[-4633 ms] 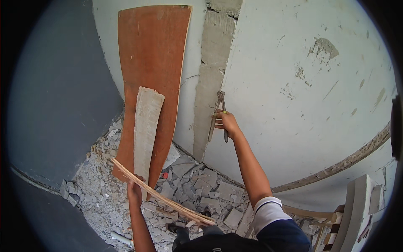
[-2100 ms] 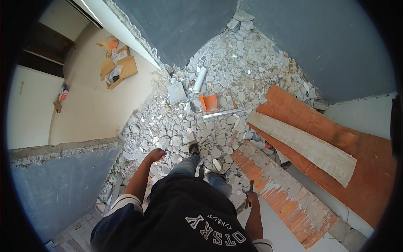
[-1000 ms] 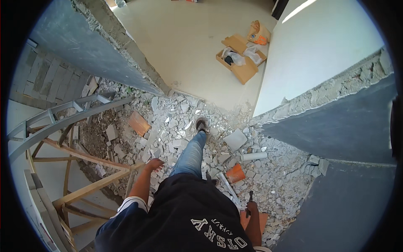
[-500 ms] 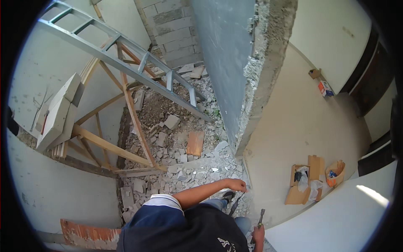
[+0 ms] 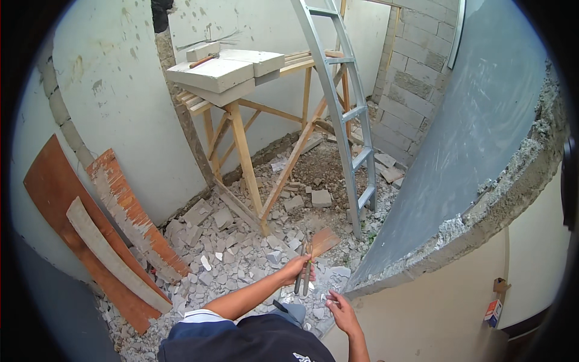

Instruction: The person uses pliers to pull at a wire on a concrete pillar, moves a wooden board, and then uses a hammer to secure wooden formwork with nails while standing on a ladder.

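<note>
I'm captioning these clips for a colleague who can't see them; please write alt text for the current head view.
A person's left hand grips metal pincers above rubble, the empty right hand open nearby. Ahead are a metal ladder and a wooden trestle bearing pale blocks; long boards slant at left, a rough-edged grey wall at right.

We are on a building site: broken rubble (image 5: 226,262) lies strewn near a metal ladder (image 5: 354,113) and a broken-edged grey wall (image 5: 440,175).

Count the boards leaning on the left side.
3: the wide brown board, the narrow grey board in front of it, and the patchy orange-and-grey board to their right. Others could be hidden behind.
</note>
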A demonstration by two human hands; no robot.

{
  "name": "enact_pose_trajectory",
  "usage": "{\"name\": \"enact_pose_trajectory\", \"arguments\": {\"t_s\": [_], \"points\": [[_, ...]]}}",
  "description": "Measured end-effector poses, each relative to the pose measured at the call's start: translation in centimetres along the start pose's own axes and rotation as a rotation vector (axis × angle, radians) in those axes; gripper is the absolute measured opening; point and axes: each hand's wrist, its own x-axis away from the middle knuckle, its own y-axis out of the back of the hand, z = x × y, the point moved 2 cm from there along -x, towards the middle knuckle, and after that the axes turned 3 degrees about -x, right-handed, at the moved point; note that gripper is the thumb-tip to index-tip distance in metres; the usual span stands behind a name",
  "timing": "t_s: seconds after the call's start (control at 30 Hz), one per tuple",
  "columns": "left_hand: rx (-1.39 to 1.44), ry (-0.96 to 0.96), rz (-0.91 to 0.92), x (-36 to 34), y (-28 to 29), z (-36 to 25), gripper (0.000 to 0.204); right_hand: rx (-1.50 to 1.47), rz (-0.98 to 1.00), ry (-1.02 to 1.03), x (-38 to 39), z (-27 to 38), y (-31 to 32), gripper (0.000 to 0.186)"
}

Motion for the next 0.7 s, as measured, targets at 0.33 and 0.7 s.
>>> {"name": "enact_pose_trajectory", "arguments": {"t_s": [0.33, 0.7], "points": [[-0.573, -0.854, -0.773, 9.0, 13.9, -35.3, 0.033, 0.587, -0.053, -0.366, 13.8, -39.3, 8.5, 0.036], [-1.686, -0.708, -1.373, 7.4, 16.0, -68.1, 0.054, -0.481, -0.533, -1.322, 26.1, -33.7, 4.4, 0.065]]}}
